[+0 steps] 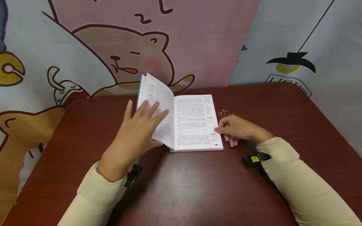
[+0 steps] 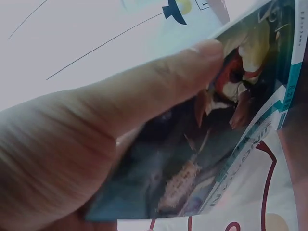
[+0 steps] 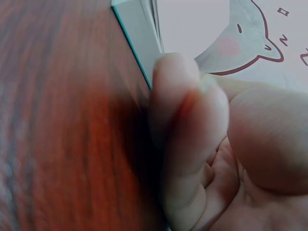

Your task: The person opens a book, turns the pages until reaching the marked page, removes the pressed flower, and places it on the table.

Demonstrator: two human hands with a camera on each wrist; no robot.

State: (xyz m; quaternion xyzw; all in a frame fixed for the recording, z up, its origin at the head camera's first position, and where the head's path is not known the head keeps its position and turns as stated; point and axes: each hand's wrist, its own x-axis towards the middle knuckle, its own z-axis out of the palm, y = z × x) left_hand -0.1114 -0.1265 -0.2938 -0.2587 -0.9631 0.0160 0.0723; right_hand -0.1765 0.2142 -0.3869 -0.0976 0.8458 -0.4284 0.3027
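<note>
A book (image 1: 193, 122) lies on the table, its right half flat and its left cover and pages (image 1: 161, 119) raised at a slant. My left hand (image 1: 133, 135) holds this raised part, fingers spread over the page side. In the left wrist view, the thumb (image 2: 178, 72) lies across the dark picture cover (image 2: 216, 120); the other fingers are hidden there. At the book's right edge, my right hand (image 1: 240, 128) pinches the page margin with thumb and index finger, its other fingers curled below. A small pink flower sprig (image 1: 223, 113) shows just beyond that hand; its stem's lower end is hidden.
The brown wooden table (image 1: 181, 188) carries the book near its far edge. A printed cloth with a cartoon bear (image 1: 127, 53) hangs directly behind. A dark strap (image 1: 255, 159) is on the right wrist and another (image 1: 134, 175) on the left.
</note>
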